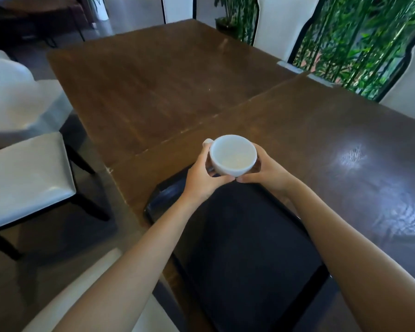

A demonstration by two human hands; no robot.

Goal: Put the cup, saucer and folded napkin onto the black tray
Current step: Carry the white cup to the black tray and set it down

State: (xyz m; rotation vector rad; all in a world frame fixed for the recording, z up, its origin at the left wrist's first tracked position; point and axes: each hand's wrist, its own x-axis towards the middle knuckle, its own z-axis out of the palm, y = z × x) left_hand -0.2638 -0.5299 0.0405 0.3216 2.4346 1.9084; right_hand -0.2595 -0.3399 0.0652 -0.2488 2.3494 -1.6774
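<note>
A white cup [233,155] with nothing in it is held upright between both my hands, above the far end of the black tray [244,248]. My left hand [203,176] wraps its left side, next to the handle at the upper left. On the cup's right side and under its base sits my right hand [267,170]. The tray lies on the dark wooden table [168,87] near its front edge, and nothing rests on the part I can see. No saucer or napkin is in view.
Two white-cushioned chairs stand at the left, one [27,176] beside the table and one [101,291] under my left arm. White chair backs [280,22] and green plants [359,41] line the far right side. White cloth [10,92] lies at the far left.
</note>
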